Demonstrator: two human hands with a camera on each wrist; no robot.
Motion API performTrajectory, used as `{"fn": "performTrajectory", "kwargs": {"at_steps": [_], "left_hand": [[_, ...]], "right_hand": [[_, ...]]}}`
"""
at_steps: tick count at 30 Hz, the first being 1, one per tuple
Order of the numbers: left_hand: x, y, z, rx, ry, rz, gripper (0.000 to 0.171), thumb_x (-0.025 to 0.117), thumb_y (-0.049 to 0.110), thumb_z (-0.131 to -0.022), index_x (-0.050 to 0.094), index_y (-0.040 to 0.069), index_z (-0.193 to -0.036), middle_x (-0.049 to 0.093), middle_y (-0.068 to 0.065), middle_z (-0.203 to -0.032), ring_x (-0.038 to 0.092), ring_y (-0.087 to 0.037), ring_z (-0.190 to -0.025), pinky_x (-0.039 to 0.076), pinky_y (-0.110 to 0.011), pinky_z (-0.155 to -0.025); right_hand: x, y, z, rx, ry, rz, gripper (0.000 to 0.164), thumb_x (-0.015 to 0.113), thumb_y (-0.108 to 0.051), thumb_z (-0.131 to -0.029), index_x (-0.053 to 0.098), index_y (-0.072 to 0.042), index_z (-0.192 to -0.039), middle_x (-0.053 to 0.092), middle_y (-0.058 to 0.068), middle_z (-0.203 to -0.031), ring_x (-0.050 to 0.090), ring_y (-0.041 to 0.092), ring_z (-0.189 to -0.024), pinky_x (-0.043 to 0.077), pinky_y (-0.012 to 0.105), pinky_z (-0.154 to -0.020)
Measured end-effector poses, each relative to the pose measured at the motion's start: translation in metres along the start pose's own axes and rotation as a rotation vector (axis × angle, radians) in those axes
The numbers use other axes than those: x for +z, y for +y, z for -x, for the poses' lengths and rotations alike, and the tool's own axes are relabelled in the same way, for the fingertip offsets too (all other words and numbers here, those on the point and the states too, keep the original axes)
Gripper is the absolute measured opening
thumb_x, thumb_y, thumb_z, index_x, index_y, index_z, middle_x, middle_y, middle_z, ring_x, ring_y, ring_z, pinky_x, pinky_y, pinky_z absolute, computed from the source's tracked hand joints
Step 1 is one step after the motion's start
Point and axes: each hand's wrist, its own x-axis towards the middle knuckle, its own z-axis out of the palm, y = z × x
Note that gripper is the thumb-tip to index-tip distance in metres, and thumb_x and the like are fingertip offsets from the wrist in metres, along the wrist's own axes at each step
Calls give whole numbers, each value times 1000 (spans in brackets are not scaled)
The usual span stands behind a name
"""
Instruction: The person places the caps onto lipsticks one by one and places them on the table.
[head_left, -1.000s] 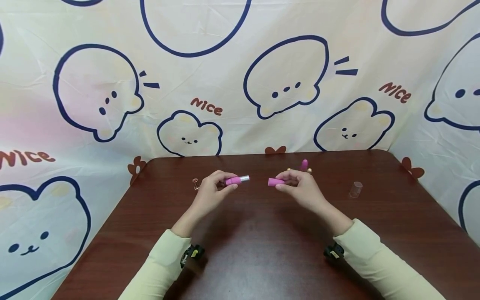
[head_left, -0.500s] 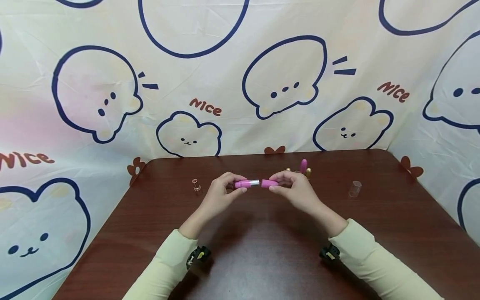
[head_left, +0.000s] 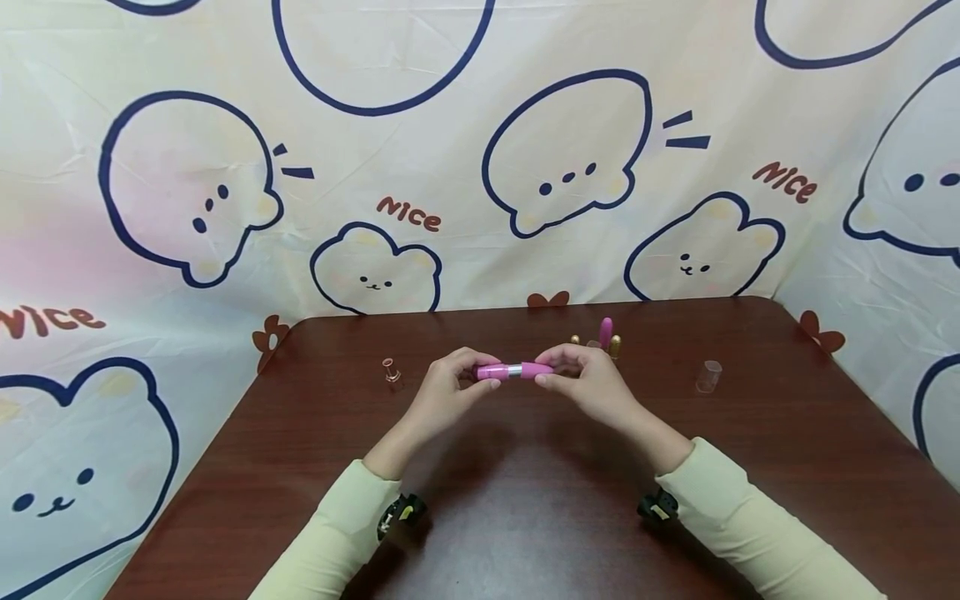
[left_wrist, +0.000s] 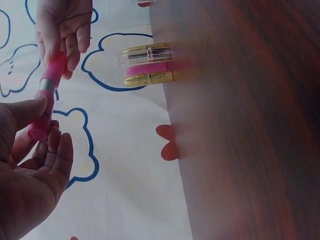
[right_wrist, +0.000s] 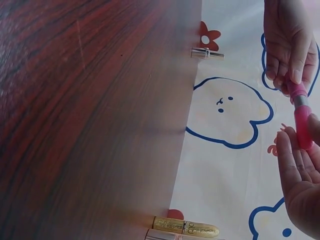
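My left hand [head_left: 441,393] pinches a pink lipstick tube [head_left: 491,372] by its base, between thumb and fingers. My right hand [head_left: 598,383] pinches the pink lipstick cap [head_left: 537,369]. Tube and cap lie in one line above the table, the cap's mouth over the end of the silver collar [head_left: 514,371]. A band of that collar [left_wrist: 46,85] shows between the two pink parts in the left wrist view. From the right wrist, the cap [right_wrist: 302,125] appears between my right thumb and fingers, and the tube [right_wrist: 296,90] in my left fingers.
Behind my right hand several lipsticks stand together, including a pink one [head_left: 606,331] and a gold one [head_left: 615,346]. A small rose-gold lipstick tube [head_left: 391,371] stands left of my left hand. A clear cap [head_left: 708,377] stands at the right on the brown table [head_left: 480,517].
My hands have come together, the left moving right and the right moving slightly left. The cap, apart from the tube before, now covers part of the silver collar.
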Motion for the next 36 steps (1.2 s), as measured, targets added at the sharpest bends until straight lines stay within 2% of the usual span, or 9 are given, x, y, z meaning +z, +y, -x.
{"fn": "performTrajectory", "kwargs": {"at_steps": [4,9,14,23,36], "left_hand": [[2,0,1,-2,-2,3,20,75,5,-84,71,5,-104,65,-3,-96,59,-17,-79,53,-32,-71],[3,1,2,4,-9,29,22,75,3,-84,71,3,-106,66,-8,-98,59,-21,-82,53,-36,-73],[5,2,3,8,-18,32,20,75,5,-85,72,6,-104,65,-4,-97,59,-18,-82,54,-37,-74],[7,0,1,39,-28,12,20,77,4,-82,71,6,-102,64,-2,-93,59,-16,-80,54,-41,-73],[10,1,2,25,-18,-1,19,77,5,-83,72,5,-101,64,-1,-93,58,-15,-79,53,-28,-70]], "right_hand": [[1,1,-1,-10,-8,5,23,75,-20,-87,70,-10,-107,71,3,-96,66,22,-85,53,35,-77],[2,2,-1,-17,-19,14,22,75,-19,-87,71,-11,-107,71,3,-96,66,21,-86,53,36,-77],[3,3,-1,-36,-28,18,21,75,-18,-86,71,-11,-106,71,3,-95,66,20,-85,53,36,-78],[6,3,0,-56,-42,13,23,75,-18,-86,70,-11,-107,71,3,-97,66,21,-85,53,34,-77],[8,5,0,-45,-30,31,21,74,-17,-87,71,-11,-107,71,3,-97,64,22,-83,54,34,-76]]}}
